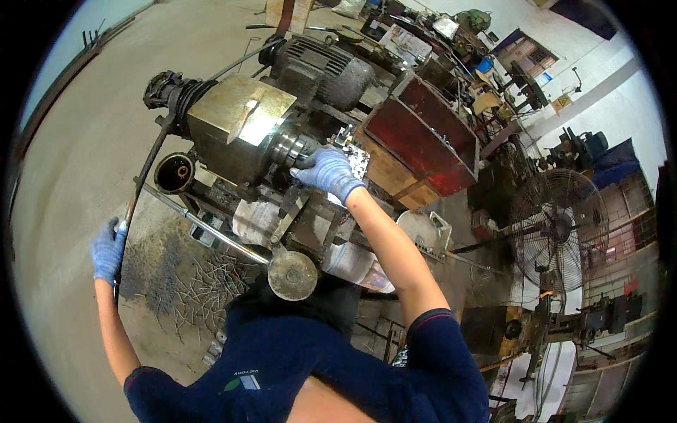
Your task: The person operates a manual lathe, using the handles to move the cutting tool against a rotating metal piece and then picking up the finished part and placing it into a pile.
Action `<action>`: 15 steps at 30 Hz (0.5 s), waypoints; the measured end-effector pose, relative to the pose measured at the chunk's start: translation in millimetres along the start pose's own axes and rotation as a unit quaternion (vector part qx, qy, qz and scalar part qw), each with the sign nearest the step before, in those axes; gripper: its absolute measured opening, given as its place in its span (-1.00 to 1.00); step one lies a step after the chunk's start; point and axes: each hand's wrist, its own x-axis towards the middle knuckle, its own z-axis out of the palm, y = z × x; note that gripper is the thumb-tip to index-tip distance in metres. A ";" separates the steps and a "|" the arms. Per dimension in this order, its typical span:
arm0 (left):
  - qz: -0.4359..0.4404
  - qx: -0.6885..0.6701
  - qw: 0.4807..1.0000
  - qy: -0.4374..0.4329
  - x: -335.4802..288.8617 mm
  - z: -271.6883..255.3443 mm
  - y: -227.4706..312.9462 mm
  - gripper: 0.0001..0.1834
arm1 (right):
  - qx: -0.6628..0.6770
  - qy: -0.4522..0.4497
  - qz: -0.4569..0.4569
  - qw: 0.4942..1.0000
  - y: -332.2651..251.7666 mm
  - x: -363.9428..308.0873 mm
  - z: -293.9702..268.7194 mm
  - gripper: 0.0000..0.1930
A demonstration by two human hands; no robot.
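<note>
My left hand [107, 252], in a blue knitted glove, is closed on the lower part of a long dark lever [147, 169]. The lever runs up to the left end of a lathe-like machine's brass-coloured headstock [224, 113]. My right hand [328, 171], in a matching glove, is at the front of the shiny metal spindle [288, 149]. Its fingers are bent with the thumb toward the spindle. Whatever lies between those fingers is hidden. A small brush-like tool [243, 120] lies on the headstock cover.
A ribbed motor [321, 74] sits behind the headstock, and a red metal bin [430, 134] on the right. A round seat-like disc [292, 276] is close to my body. Metal scraps [211, 285] litter the floor. A caged fan [560, 227] stands farther right.
</note>
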 end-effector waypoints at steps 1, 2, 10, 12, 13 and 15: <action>-0.049 -0.075 0.994 -0.058 0.8 18.6 -18.5 -0.49 | 0.036 -0.008 -0.004 0.999 3.8 0.2 0.9 -0.50; -0.099 -0.150 0.977 -0.116 0.0 29.0 -26.5 -0.48 | 0.042 0.001 -0.014 0.999 5.9 0.8 3.0 -0.51; -0.025 0.034 0.999 -0.032 -8.9 9.9 26.2 -0.53 | 0.063 0.024 -0.035 0.997 3.7 1.7 7.0 -0.55; -0.005 0.047 0.999 -0.008 -17.9 5.8 25.1 -0.54 | 0.043 0.032 -0.047 0.997 4.5 5.7 9.1 -0.54; -0.006 0.055 0.998 -0.011 -24.1 1.7 24.8 -0.55 | 0.030 0.032 -0.051 0.998 5.0 7.5 9.3 -0.52; -0.013 0.070 0.997 -0.016 -40.6 -10.1 22.2 -0.56 | 0.019 0.017 -0.034 0.999 1.3 15.1 8.0 -0.49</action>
